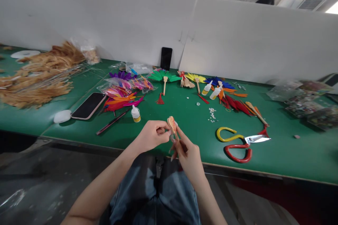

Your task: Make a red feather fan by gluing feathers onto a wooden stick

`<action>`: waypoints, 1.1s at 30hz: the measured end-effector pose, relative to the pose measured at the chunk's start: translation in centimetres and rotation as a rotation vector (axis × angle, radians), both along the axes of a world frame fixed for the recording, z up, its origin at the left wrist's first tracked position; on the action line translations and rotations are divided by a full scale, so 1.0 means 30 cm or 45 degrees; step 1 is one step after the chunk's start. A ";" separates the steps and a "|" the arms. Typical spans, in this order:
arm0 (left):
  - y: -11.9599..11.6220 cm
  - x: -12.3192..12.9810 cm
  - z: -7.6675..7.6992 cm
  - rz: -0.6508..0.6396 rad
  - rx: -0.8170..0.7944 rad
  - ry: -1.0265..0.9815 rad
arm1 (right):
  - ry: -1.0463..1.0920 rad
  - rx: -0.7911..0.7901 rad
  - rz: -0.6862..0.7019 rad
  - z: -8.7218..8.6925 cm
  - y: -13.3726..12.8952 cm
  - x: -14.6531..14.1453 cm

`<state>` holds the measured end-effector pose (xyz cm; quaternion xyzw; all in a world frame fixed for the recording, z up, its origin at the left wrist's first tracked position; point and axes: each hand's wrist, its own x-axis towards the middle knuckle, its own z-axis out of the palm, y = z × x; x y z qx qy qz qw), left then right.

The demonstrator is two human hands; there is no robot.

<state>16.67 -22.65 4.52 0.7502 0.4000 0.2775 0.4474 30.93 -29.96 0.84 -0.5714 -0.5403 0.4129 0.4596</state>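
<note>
Near the table's front edge, both hands meet around a small light wooden piece (171, 124) with an orange-red face. My right hand (187, 149) grips it from the right with closed fingers. My left hand (154, 134) is curled at its left side, thumb and forefinger pinched; what lies between them is too small to make out. To the left stands a small white glue bottle (136, 114). On the right lie scissors (244, 142) with yellow and red handles. Small white beads (212, 114) are scattered beyond my right hand.
Feather fans, a green one (165, 79) among them, line the back beside two glue bottles (206, 88). Left are a phone (89, 106), a pen (112, 122), bright feathers (121, 100) and tan fibres (39, 74). Plastic bags (303, 102) lie right. A white partition (105, 24) stands behind.
</note>
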 end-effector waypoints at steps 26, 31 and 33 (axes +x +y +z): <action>0.009 -0.012 0.013 -0.064 -0.041 0.088 | -0.050 -0.018 0.019 -0.002 0.003 0.002; 0.020 -0.012 -0.004 -0.066 -0.047 0.068 | -0.194 0.004 -0.009 0.011 0.003 0.005; 0.023 -0.012 -0.010 -0.055 -0.047 0.059 | -0.165 -0.010 0.010 0.011 0.003 0.001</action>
